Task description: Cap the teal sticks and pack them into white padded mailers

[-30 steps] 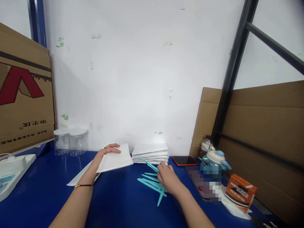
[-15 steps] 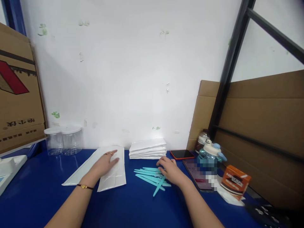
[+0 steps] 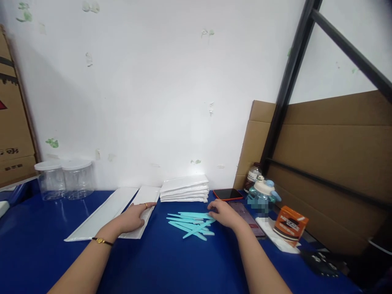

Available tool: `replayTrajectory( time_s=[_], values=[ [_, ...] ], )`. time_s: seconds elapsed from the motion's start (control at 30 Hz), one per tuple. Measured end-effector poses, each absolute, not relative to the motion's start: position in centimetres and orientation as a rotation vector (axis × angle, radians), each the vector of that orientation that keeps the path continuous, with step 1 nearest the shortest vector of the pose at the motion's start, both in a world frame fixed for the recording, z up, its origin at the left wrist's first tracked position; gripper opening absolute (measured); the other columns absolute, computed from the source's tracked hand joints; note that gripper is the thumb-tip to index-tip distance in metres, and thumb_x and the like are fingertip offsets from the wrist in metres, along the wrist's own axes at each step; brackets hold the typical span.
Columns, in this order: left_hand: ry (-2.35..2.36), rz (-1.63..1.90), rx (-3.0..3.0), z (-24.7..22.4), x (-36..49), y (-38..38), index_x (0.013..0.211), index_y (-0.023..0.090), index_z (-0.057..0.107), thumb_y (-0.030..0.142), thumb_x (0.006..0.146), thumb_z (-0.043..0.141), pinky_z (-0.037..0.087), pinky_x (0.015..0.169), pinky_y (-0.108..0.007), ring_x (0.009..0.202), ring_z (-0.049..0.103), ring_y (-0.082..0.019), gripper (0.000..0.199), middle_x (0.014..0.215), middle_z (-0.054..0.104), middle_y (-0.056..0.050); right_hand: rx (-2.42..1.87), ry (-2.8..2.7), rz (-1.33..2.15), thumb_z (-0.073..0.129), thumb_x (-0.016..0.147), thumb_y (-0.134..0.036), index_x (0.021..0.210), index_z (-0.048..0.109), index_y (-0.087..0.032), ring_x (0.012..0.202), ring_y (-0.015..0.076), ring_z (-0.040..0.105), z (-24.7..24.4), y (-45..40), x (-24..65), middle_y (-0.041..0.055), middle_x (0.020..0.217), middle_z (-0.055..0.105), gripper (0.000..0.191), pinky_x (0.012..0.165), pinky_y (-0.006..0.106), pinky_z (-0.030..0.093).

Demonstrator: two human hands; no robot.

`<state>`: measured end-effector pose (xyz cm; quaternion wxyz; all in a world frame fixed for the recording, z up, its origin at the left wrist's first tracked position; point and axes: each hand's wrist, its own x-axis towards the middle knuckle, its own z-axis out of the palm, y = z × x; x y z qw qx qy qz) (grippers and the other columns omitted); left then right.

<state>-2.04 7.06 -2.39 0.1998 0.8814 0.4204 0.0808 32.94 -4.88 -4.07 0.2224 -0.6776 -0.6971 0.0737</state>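
My left hand (image 3: 133, 219) lies on a narrow white padded envelope (image 3: 149, 192), index finger stretched toward its right edge and thumb apart. A second padded envelope (image 3: 101, 216) lies left of it, partly under my wrist. Several slim turquoise eyebrow razors (image 3: 186, 224) are spread in a loose, crossing pile between my hands. At the pile's right end, my right hand (image 3: 225, 213) has its fingers curled and the tips closed at the end of one razor. My hand hides that end. Behind the pile stands a stack of white padded envelopes (image 3: 184, 190).
Two clear jars with white lids (image 3: 78, 179) stand at the back left by a cardboard box (image 3: 15, 139). On the right are a red-edged phone (image 3: 228, 194), another phone (image 3: 245, 214), a drinking bottle (image 3: 261, 194), an orange box (image 3: 290, 226) and a dark bottle (image 3: 252, 175).
The view has turned slightly right. The envelope under my left hand has swung so that a gap shows beside the left one. The crossing razor now lies flatter across the pile, under my right fingertips.
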Motion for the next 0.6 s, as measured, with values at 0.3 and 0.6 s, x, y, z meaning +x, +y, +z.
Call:
replayTrajectory(
  time_s=[0.3,0.6],
  values=[
    [0.781,0.576,2.600,-4.6,3.2,4.0,0.125,0.024,0.049,0.043,0.083,0.046,0.032,0.102,-0.033,0.121,0.040,-0.021,0.046,0.130,0.048,-0.005,-1.553,-2.089,0.350,0.060,0.073,-0.014,0.091,0.068,-0.024,0.075,0.0130,0.055,-5.2,-4.0,29.5,0.0017,0.088,0.057,0.022,0.069,0.022,0.042],
    [0.739,0.498,2.603,-4.8,4.9,2.3,0.110,0.026,0.058,0.036,0.080,0.052,0.039,0.089,-0.030,0.103,0.049,-0.020,0.033,0.108,0.057,-0.004,-1.503,-2.054,0.390,0.064,0.068,-0.011,0.089,0.066,-0.022,0.069,0.0106,0.055,-5.5,-3.6,28.3,0.0005,0.087,0.057,0.024,0.062,0.020,0.043]
  ],
)
